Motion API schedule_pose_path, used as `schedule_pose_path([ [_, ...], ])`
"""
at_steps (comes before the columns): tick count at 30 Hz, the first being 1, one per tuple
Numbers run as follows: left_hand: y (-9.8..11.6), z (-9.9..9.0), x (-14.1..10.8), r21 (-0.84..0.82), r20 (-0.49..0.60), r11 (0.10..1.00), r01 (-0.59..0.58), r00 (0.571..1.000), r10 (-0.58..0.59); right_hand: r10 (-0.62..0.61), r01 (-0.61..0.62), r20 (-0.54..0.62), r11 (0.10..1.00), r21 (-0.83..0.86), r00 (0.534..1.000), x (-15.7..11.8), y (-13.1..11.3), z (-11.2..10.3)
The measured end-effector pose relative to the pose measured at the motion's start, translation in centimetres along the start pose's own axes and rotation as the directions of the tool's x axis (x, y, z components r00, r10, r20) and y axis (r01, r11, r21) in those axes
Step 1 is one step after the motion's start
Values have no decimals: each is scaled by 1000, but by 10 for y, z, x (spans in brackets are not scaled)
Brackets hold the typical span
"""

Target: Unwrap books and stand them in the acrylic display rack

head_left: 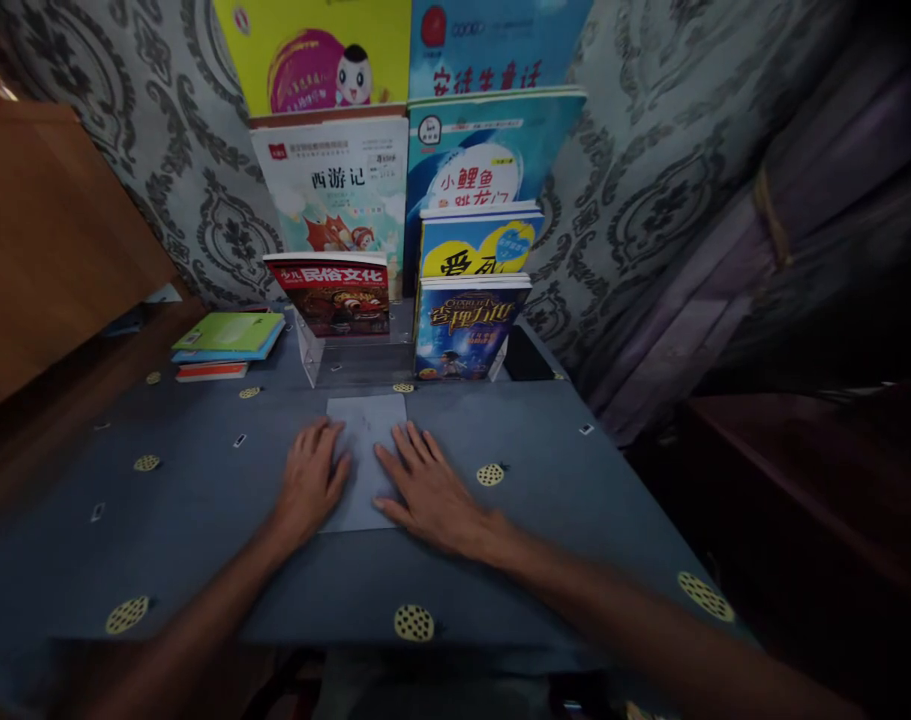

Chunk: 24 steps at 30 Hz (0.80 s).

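Observation:
A pale sheet of paper (365, 465) lies flat on the blue-grey tablecloth. My left hand (309, 478) rests along its left edge, palm down, with the thumb reaching onto the sheet. On the opposite side, my right hand (432, 490) lies flat with fingers stretched out, their tips over the paper's right edge. Neither hand grasps anything. Just beyond the sheet stands a clear acrylic stand (350, 362) holding upright books, among them a red-covered book (339, 300) on the left and a dark blue book (466, 335) on the right.
A small pile of books with a green cover (230, 331) on top lies at the back left. Beside the stand on the right is a dark flat object (528, 355). Wooden furniture (57, 230) borders the left, a curtain (680, 320) the right, and patterned fabric hangs behind.

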<state>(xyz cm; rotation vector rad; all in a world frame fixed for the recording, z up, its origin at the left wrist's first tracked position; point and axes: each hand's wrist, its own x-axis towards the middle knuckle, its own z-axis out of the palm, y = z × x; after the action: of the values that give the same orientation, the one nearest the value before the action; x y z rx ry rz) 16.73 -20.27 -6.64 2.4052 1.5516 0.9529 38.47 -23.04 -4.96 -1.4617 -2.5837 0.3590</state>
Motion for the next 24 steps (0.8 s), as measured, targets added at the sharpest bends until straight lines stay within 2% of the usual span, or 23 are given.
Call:
schedule_pose_path([
  [3,-13,9,2,31,36,994,103,994,-104,2,-2,15,1000,21,1000,-7,-5,-2],
  [5,-17,9,4,-70,56,988,136,990,-132,-9,9,8,999,37,1000,-8,-5,-2],
  [7,-18,5,8,-241,61,949,204,979,-195,-23,23,-11,999,48,1000,-8,-3,0],
  [9,-17,-1,14,-458,65,834,307,947,-313,-33,35,-37,998,60,999,-8,-1,3],
  [10,-17,-3,17,-565,84,738,368,916,-393,-35,38,-50,997,68,998,-8,1,5],
  [13,-11,-6,25,-764,235,381,520,774,-588,-41,48,-64,993,105,997,-8,3,8],
  [15,-6,-4,28,-803,334,205,559,708,-622,-46,51,-45,990,131,998,-8,4,8],
  [17,-1,-2,30,-826,375,102,555,676,-635,-42,46,-26,985,165,999,-8,4,4],
  [20,4,-1,32,-842,403,0,539,629,-665,-24,23,3,972,233,1000,-9,3,-3],
  [24,4,0,36,-857,397,-43,513,607,-688,36,-34,3,931,365,999,-9,2,-10],
])
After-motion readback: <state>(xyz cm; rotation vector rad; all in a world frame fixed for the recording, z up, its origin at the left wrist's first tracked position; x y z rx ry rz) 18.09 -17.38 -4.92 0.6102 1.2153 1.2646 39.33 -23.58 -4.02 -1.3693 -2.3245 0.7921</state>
